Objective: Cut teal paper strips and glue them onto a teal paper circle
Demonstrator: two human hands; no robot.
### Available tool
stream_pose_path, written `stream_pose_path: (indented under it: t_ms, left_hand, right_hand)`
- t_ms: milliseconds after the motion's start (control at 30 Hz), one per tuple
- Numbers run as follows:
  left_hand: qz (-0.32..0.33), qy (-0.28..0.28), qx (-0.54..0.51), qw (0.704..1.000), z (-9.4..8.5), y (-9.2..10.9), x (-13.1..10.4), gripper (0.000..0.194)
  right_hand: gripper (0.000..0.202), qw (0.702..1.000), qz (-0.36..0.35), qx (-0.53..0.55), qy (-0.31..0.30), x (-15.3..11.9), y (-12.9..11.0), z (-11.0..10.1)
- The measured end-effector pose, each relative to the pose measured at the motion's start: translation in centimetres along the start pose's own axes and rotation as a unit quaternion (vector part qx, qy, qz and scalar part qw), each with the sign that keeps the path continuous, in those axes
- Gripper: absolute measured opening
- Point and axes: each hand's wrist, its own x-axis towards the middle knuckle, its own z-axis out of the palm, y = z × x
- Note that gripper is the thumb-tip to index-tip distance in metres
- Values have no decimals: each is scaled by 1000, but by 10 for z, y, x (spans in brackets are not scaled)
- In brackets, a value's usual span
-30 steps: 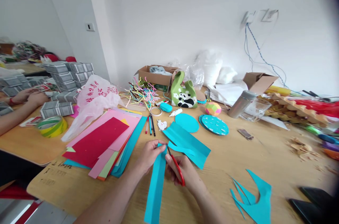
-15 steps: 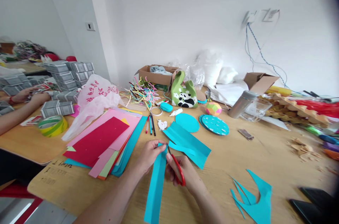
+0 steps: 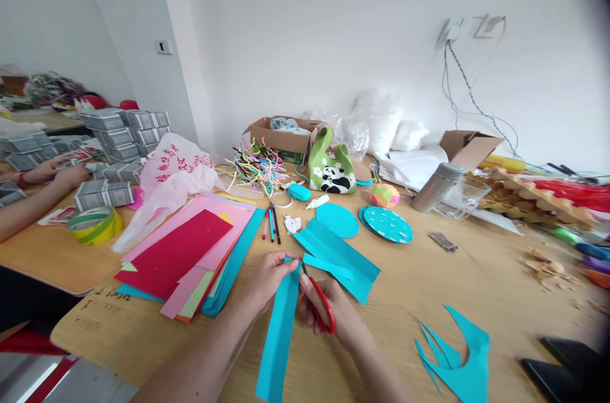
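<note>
My left hand point(image 3: 274, 276) pinches the top end of a long blue paper strip point(image 3: 281, 339), which hangs down toward the front of the table. In my right hand point(image 3: 328, 311) is a pair of scissors point(image 3: 325, 304) with red handles; the blades point up at the strip's top edge, close to my left fingertips. Whether the blades are apart is hard to make out. Just beyond lies a folded blue paper sheet point(image 3: 352, 263) with a narrow blue strip point(image 3: 328, 266) over it. A blue paper circle point(image 3: 337, 220) rests behind that sheet.
Coloured paper sheets point(image 3: 181, 257) are stacked at left, near pens point(image 3: 271, 225). Blue offcuts point(image 3: 469, 352) lie front right. Farther back stand a green panda bag point(image 3: 331, 164), a steel flask point(image 3: 437, 187) and a cardboard box point(image 3: 286, 136). A co-worker's hands point(image 3: 61, 171) are at far left.
The red scissor handles have spread slightly and shifted a little to the right. The lower end of the blue strip has swung slightly left. My left hand stays in place.
</note>
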Motion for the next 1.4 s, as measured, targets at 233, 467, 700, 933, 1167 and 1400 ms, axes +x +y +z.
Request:
stream_pose_path:
  t_ms: [233,467,700,933,1167,1400]
  left_hand:
    - [-7,10,-3,1000,-2,-1,1,23]
    - [-14,21,5,1000,-1,4,1,28]
    - [-9,18,2,1000,0,5,-1,24]
    - [-8,-4,-9,1000,-1,0,1,20]
    - [6,13,-9,1000,-2,-2,3,18]
    - [9,29,-1,1000,-4,-2,4,16]
  right_hand:
    - [66,999,-10,-42,-3,1,0,-1]
    - [61,998,-13,-59,8,4,5,-1]
    - [62,998,-26,-58,2,6,5,-2]
    - [60,998,-19,-61,14,7,10,-2]
    - [59,998,-24,-48,13,9,10,-3]
    - [57,999,-28,-27,16,7,11,-1]
